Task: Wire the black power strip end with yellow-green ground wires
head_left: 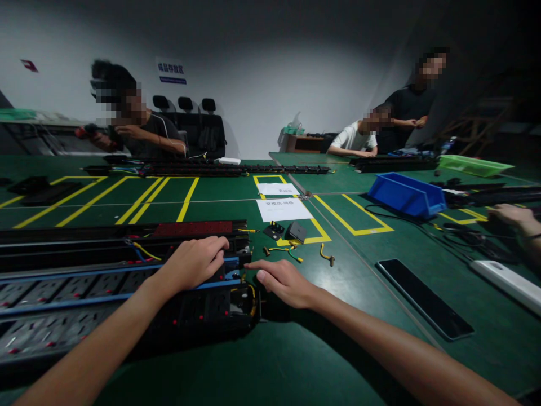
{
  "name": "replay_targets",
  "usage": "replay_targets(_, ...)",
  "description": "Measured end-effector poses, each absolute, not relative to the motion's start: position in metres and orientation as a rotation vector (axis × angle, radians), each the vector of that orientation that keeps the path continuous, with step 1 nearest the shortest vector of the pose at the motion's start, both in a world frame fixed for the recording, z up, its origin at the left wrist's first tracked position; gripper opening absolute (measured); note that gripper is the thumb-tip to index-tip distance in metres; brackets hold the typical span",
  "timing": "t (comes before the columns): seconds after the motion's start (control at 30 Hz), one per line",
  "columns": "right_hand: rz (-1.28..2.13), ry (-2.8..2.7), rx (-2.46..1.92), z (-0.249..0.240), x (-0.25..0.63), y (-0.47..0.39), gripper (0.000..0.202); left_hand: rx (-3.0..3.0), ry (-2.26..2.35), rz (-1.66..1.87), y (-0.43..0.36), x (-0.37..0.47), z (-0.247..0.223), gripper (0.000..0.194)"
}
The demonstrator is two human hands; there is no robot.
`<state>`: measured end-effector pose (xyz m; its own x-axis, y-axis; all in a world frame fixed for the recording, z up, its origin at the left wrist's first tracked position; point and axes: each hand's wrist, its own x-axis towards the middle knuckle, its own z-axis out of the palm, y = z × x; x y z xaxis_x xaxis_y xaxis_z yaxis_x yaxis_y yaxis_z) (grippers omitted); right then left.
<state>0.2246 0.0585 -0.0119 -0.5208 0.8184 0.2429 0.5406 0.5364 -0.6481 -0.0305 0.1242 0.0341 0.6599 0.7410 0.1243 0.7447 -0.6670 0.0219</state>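
My left hand (195,262) rests on a long black socket strip with blue edges (105,282), close to its right end, its fingers curled down over it. My right hand (281,279) is just beyond that end, its index finger stretched out to the left with the tip at the strip's end; the other fingers are folded. Nearer to me lies a second socket strip (203,313) with red switches and a yellow wire at its end. Behind are black rails (84,251) with blue and yellow wires and a dark red panel (192,228).
Short yellow-green wires (291,252) and small black parts (296,232) lie beyond my right hand, near paper sheets (284,210). To the right are a phone (422,296), a white power strip (507,282), a blue bin (406,194) and another person's hand (513,217). Three people are beyond.
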Motion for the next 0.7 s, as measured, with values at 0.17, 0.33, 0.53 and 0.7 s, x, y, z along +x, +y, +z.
replay_targets(0.17,0.688,-2.246,-1.084,-0.0126,0.2245,0.0585,0.050,-2.835,-1.265,-0.197,0.1247,-0.0313,0.0339,0.027)
replay_targets(0.33,0.684,-2.247,-1.084,-0.0138,0.2243,0.0591,0.051,-2.833,-1.271,-0.201,0.1241,-0.0303,0.0344,0.027)
replay_targets(0.53,0.683,-2.244,-1.081,-0.0148,0.2257,0.0588,0.051,-2.831,-1.267,-0.202,0.1246,-0.0299,0.0340,0.027)
replay_targets(0.7,0.681,-2.243,-1.073,-0.0146,0.2256,0.0588,0.051,-2.826,-1.272,-0.189,0.1247,-0.0302,0.0338,0.027)
